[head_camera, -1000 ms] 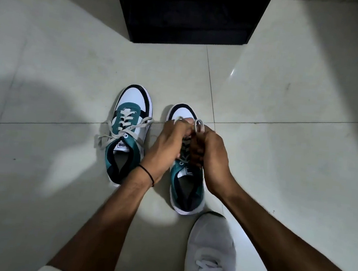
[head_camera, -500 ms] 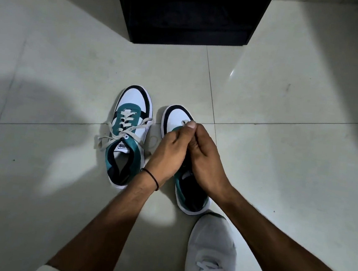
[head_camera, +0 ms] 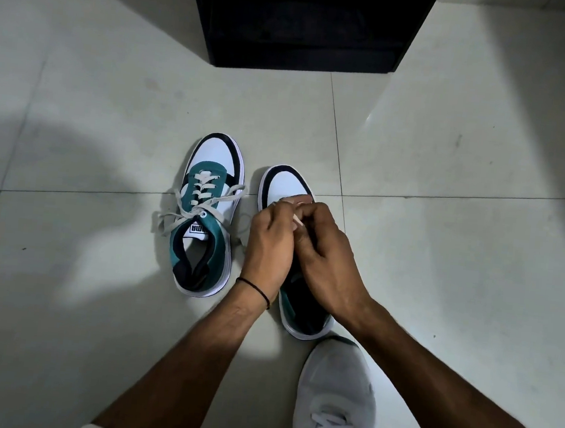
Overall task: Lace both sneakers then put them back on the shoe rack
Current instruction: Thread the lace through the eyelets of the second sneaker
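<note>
Pale glossy floor tiles [head_camera: 111,111] carry 2 teal-and-white sneakers side by side before a black cabinet [head_camera: 306,26]. The laced sneaker [head_camera: 204,227] trails loose ends. Over the other sneaker [head_camera: 283,186], the left hand [head_camera: 271,243] and right hand [head_camera: 324,262] curl together, pinching its white lace [head_camera: 296,219]. A grey shoe [head_camera: 336,391] sits nearest.

Right of the right-hand teal, white and black sneaker [head_camera: 285,188], the pale tiled floor [head_camera: 459,265] gives you open room. Left of the matching left-hand sneaker [head_camera: 202,240] the floor is open too, though its loose off-white lace ends [head_camera: 166,218] splay sideways, and one lace end lies in the narrow gap between the pair. The black box-shaped shoe rack [head_camera: 306,26] walls off the floor ahead. A grey-white laced shoe [head_camera: 337,384] sits just behind the right-hand sneaker's heel. Your left hand [head_camera: 267,247] and right hand [head_camera: 328,263] crowd over that sneaker, pinching its pale lace [head_camera: 297,219].
</note>
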